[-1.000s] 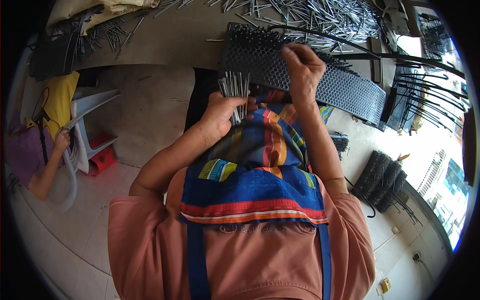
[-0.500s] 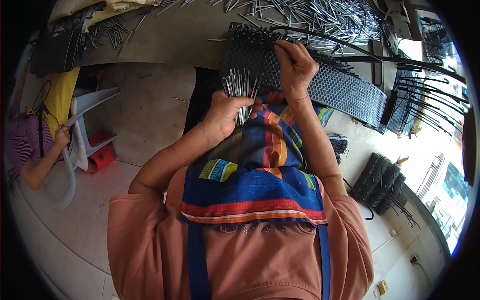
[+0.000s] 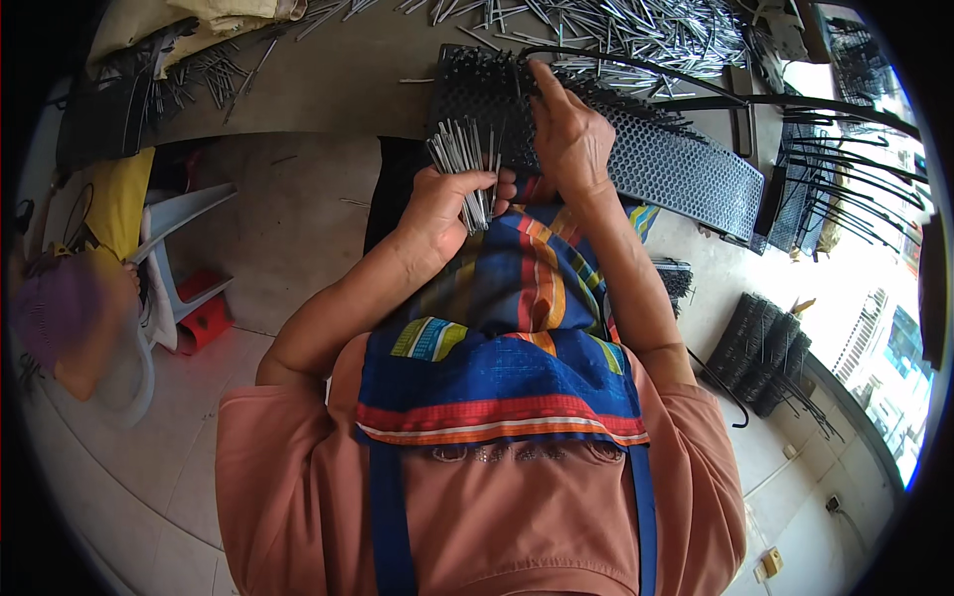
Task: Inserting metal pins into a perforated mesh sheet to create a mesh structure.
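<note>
My left hand (image 3: 444, 211) grips a bundle of thin metal pins (image 3: 463, 169), points upward, just in front of a black perforated rubber mat (image 3: 664, 164) that lies along the table edge. My right hand (image 3: 570, 139) rests on the mat's left part, fingers pinched at its holes among pins that stand in it; whether it holds a pin is hidden. A colourful striped apron (image 3: 517, 328) covers my lap below both hands.
Loose metal pins (image 3: 616, 30) lie heaped on the grey table (image 3: 338, 84). Finished black pinned mats (image 3: 763, 353) sit on the floor at right, black wire pieces (image 3: 835, 184) beyond. At left are a white plastic chair (image 3: 174, 248) and another person's arm (image 3: 79, 348).
My right hand has moved left and slightly up along the mat. My left hand with the pin bundle has stayed in about the same place.
</note>
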Demonstrator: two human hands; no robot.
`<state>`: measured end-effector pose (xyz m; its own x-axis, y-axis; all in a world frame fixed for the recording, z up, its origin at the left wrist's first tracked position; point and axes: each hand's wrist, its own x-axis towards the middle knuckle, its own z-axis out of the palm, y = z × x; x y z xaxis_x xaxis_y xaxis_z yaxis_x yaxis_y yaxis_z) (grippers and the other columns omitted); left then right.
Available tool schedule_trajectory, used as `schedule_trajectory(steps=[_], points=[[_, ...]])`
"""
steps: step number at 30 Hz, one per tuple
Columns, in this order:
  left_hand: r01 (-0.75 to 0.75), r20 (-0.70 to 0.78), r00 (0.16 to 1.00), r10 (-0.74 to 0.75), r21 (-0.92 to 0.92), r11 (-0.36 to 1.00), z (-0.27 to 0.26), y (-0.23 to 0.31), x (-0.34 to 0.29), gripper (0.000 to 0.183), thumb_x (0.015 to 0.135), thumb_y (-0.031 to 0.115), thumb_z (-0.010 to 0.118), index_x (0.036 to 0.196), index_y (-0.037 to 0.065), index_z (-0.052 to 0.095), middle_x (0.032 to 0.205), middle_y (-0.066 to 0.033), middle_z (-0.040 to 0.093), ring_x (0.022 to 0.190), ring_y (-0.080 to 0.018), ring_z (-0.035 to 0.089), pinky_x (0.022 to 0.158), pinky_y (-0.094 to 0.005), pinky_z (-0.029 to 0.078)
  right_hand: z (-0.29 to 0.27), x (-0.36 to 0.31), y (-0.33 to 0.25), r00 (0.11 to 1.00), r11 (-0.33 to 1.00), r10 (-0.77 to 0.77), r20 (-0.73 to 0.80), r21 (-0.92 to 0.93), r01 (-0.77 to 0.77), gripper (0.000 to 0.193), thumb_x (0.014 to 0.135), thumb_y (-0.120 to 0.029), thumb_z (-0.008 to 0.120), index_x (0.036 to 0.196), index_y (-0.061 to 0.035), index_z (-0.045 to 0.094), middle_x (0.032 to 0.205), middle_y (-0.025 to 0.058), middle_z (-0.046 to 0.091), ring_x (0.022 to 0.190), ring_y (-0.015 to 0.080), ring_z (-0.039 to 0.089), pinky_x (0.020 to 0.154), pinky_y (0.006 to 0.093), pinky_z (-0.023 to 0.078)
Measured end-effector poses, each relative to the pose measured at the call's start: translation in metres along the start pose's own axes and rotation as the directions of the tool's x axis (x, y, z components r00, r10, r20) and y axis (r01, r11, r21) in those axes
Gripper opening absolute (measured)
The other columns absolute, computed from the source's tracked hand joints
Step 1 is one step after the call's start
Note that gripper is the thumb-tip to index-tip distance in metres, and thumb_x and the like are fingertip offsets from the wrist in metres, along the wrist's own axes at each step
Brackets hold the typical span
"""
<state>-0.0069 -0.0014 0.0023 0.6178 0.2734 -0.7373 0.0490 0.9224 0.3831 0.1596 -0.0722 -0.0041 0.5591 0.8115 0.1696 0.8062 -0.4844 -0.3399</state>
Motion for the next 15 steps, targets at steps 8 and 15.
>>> schedule_trajectory(steps=[8, 15], points=[[-0.008, 0.009, 1.000, 0.008, -0.015, 1.000, -0.012, -0.004, 0.002, 0.015, 0.083, -0.004, 0.059, 0.096, -0.005, 0.066, 0.088, -0.0158, 0.070, 0.076, -0.0237, 0.069, 0.067, -0.0352, 0.057, 0.000, 0.007, -0.011, 0.974, 0.979, -0.076, -0.216, 0.168, 0.114, 0.040, 0.074, -0.013, 0.073, 0.113, -0.0159, 0.066, 0.090, 0.0060, 0.063, 0.075, 0.0300, 0.065, 0.063, 0.0370, 0.052], [-0.010, -0.001, 1.000, 0.010, -0.005, 1.000, -0.025, -0.005, -0.003, 0.017, 0.083, -0.004, 0.059, 0.099, -0.003, 0.065, 0.089, -0.0154, 0.070, 0.076, -0.0228, 0.069, 0.067, -0.0348, 0.057, 0.000, 0.029, 0.010, 0.940, 0.954, -0.289, -0.181, 0.031, 0.299, 0.015, 0.072, -0.011, 0.072, 0.086, -0.0146, 0.072, 0.094, 0.0013, 0.062, 0.081, 0.0244, 0.064, 0.071, 0.0369, 0.047]])
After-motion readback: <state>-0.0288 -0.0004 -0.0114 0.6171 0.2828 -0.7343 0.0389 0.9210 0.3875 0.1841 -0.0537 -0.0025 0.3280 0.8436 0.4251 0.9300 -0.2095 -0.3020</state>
